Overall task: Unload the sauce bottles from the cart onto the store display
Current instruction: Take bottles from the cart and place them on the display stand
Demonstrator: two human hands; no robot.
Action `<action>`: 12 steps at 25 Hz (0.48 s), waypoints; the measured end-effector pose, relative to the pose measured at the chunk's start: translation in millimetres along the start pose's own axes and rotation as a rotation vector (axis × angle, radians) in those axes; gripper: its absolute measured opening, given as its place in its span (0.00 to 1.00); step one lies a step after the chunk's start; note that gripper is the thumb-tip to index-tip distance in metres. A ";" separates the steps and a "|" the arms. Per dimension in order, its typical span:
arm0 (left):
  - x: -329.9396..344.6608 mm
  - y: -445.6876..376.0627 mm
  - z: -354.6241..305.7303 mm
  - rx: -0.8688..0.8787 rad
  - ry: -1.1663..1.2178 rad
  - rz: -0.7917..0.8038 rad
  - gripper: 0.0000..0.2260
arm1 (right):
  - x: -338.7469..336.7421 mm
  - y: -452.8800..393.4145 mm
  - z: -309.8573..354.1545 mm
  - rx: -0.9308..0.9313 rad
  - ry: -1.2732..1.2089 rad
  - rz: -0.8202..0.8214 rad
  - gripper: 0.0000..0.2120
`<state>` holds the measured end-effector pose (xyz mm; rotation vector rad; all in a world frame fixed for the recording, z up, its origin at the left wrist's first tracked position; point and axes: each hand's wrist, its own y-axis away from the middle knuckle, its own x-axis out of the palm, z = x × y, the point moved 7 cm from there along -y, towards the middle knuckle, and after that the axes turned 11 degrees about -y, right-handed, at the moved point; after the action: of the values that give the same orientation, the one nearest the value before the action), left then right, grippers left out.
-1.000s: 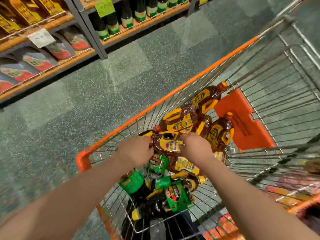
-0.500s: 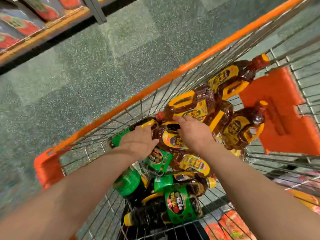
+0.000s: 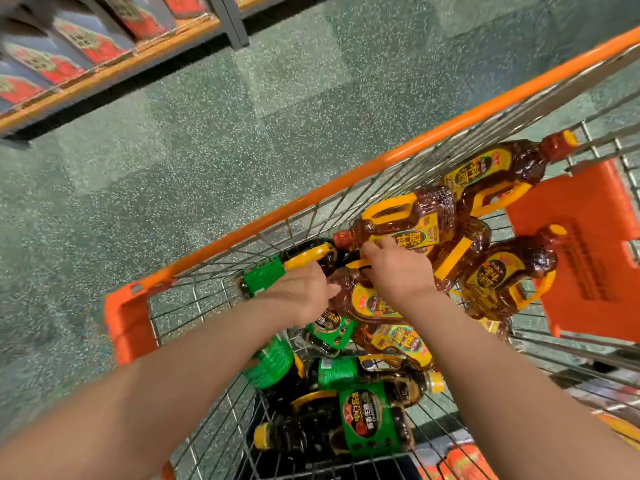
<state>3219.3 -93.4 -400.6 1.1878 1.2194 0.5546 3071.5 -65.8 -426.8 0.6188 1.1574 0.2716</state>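
Right hand curls onto a yellow-handled bottle at frame centre, left hand steadying its side, probably to free it from the piled cart; left fingers' state unclear.

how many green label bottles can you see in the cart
5, perhaps more hidden: one by the orange rim, one under the left hand, three nearest: left, middle, front.

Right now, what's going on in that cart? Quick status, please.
Both hands down in the cart. Left hand and right hand on a yellow-label sauce bottle; grip unclear. Other bottles crowd round it. None unloaded yet.
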 end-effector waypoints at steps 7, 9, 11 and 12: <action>1.6 58.4 -42.4 0.172 -0.294 -0.263 0.18 | -39.0 55.5 4.5 -0.042 0.060 0.048 0.11; -9.2 80.2 -53.9 0.176 -0.335 -0.371 0.18 | -48.9 78.1 2.8 -0.050 0.029 0.042 0.11; -24.8 104.3 -59.7 0.169 -0.338 -0.447 0.17 | -53.0 99.7 3.1 -0.049 -0.003 0.038 0.16; -32.1 119.4 -59.7 0.169 -0.332 -0.468 0.17 | -55.3 112.0 6.0 -0.046 -0.013 0.033 0.19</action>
<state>3184.1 -56.0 -273.2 1.0342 1.2154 -0.0947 3067.7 -5.6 -317.3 0.5986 1.1263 0.3212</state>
